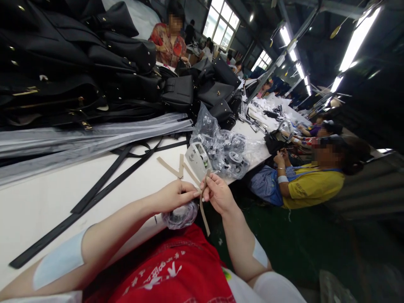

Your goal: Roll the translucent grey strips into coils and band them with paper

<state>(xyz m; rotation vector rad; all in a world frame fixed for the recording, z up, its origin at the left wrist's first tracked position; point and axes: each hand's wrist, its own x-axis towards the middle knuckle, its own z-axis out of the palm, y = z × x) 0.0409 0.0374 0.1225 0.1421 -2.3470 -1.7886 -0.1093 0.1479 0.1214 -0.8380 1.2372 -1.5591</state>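
Both of my hands meet over the table's near edge, with a thin tan strip pinched between them. My left hand has thumb and fingers pressed together at the strip. My right hand grips it higher up, and its loose end hangs below the fingers. Just beyond my hands stands a pale tape dispenser. A folded tan strip lies on the table to its left. Below my left hand sits a plastic-wrapped roll.
Black bags are piled along the back left. Long black straps cross the white table. A clear plastic bag with rolls lies behind the dispenser. At right sits a co-worker in a yellow shirt.
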